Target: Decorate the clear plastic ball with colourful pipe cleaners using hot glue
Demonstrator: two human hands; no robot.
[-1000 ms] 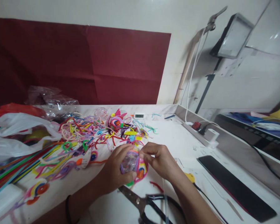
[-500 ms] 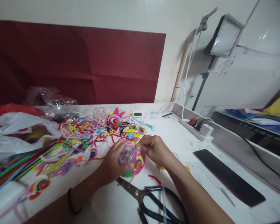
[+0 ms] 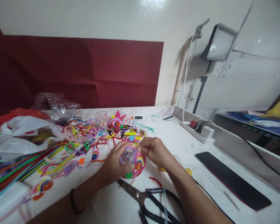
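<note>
My left hand (image 3: 116,163) is wrapped round the near left side of a clear plastic ball (image 3: 128,156) partly covered with coiled pipe cleaners in pink, purple, yellow and white. An orange eye-like spiral and a green coil show on its near side. My right hand (image 3: 152,149) pinches at the ball's upper right rim; whatever lies between thumb and forefinger is too small to make out. Just below the ball lie black-handled scissors (image 3: 140,196), blades pointing toward my left hand. A short red pipe cleaner piece (image 3: 156,181) rests beside them.
Loose pipe cleaners (image 3: 81,130) pile up at the back left, with a finished-looking decorated ball (image 3: 116,123) among them. A white plastic bag (image 3: 25,133) sits left. On the right are a black flat slab (image 3: 232,180), tweezers (image 3: 231,200) and a power strip (image 3: 200,133).
The view has tilted up slightly, so the whole scene sits lower. Both hands keep their places on the ball, with hardly any visible movement.
</note>
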